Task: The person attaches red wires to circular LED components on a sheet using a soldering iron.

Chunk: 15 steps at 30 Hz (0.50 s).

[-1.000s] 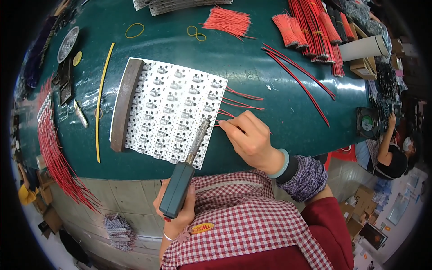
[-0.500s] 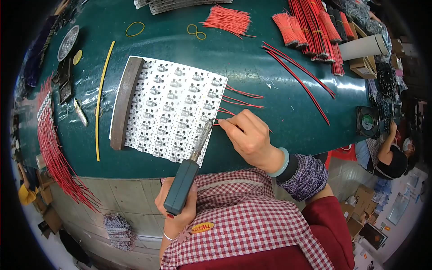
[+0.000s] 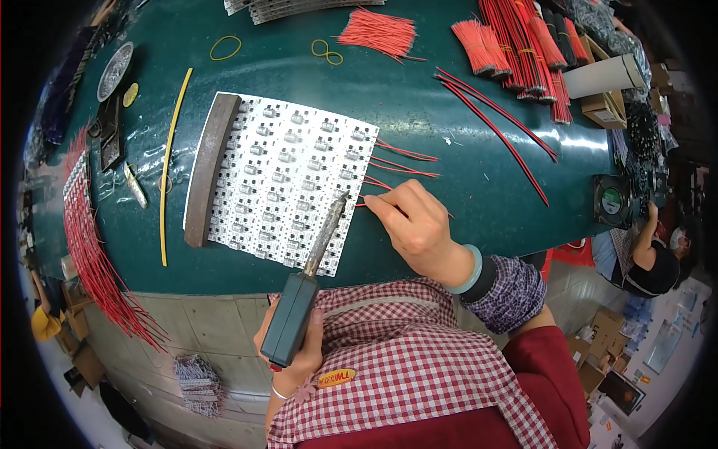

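Note:
My left hand is closed round the dark green handle of a soldering iron. Its metal shaft slants up across the right part of a white circuit board panel, the tip close to the panel's right edge. Rows of small components cover the panel, and a brown bar lies along its left side. At the right edge, my right hand pinches a thin red wire against the board. Above that hand, several red wires stick out from the same edge.
Two long red wires lie to the right. Bundles of red wires and a loose red pile are at the back. Wired boards, a yellow strip and a metal dish lie left. A fan stands right.
The soldering iron's tip has shifted slightly up and left over the panel, and its handle has swung a little left. My right hand has stayed nearly in place.

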Available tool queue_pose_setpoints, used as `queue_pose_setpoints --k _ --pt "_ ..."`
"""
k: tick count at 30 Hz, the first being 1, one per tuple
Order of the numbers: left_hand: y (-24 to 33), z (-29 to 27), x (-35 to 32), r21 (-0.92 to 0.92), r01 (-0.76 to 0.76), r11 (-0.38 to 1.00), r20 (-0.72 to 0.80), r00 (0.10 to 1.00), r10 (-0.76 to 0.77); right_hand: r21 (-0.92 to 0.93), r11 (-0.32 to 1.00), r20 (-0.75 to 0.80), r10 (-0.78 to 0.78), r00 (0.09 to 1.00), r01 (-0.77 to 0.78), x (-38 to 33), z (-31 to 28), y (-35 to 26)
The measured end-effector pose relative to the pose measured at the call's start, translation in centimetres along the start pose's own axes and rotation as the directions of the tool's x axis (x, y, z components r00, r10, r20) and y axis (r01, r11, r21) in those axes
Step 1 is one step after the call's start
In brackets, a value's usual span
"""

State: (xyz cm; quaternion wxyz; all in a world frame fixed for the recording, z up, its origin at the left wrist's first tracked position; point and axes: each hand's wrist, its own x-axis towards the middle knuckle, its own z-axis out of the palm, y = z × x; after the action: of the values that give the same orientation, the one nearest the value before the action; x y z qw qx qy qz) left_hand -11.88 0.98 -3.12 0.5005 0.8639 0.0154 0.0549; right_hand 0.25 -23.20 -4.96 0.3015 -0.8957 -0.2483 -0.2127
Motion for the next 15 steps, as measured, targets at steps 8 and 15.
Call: queue_pose_setpoints --k 8,15 --pt "0.08 0.08 -0.03 -0.017 0.01 1.0 0.0 1.0 -0.01 -0.028 1.0 -0.009 -0.011 1.0 0.011 -0.25 -0.06 -0.3" --pt "0.59 0.23 0.24 -0.007 0.045 0.999 0.031 0.999 -0.044 -0.028 0.999 0.003 -0.039 0.999 0.039 -0.58 0.38 -0.02"
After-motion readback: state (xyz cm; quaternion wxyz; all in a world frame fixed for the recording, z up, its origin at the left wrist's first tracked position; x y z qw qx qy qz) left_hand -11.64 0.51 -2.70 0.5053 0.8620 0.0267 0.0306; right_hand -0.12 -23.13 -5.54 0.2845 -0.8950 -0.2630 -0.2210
